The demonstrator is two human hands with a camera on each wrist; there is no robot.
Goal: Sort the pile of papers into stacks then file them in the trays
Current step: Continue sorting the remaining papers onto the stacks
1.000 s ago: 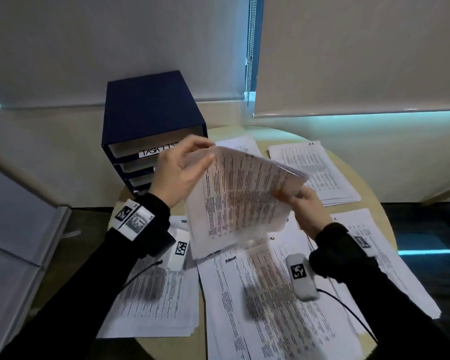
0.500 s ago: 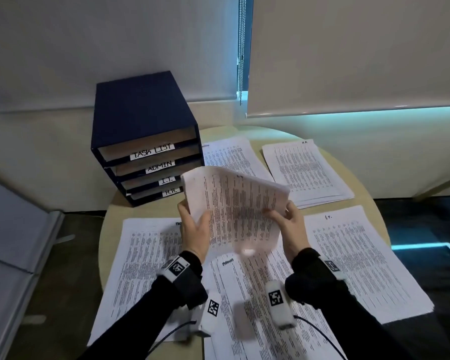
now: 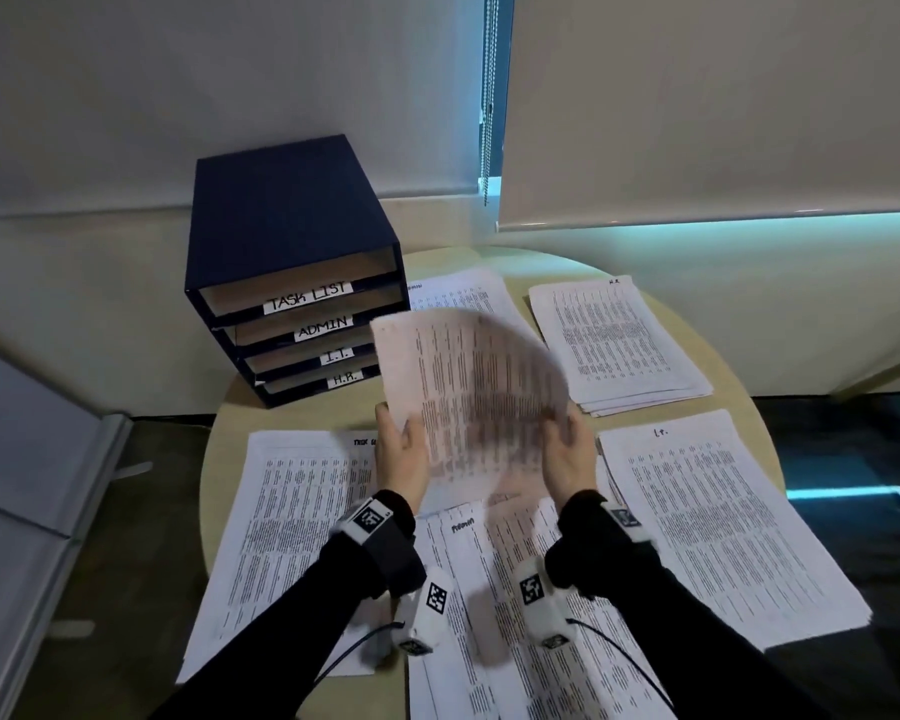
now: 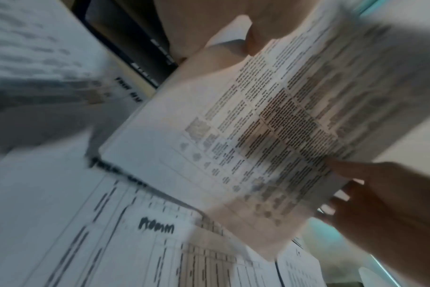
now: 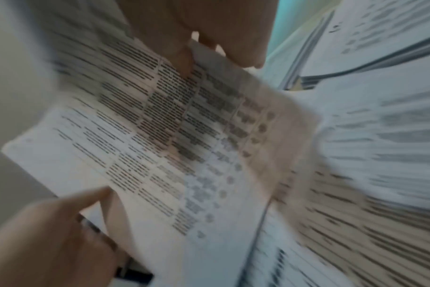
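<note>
A curved sheaf of white printed papers hangs mid-frame, its sides gripped by the left hand and right hand. Below lie sorted white paper stacks on the round beige table, with the dark blue labelled tray cabinet upper left.

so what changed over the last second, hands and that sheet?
Both hands came down and toward the body. The left hand shifted from the held sheets' top corner to the lower left edge; the right hand kept the lower right edge. The sheets dropped from in front of the tray unit, uncovering its labels. The stacks on the table look unmoved.
</note>
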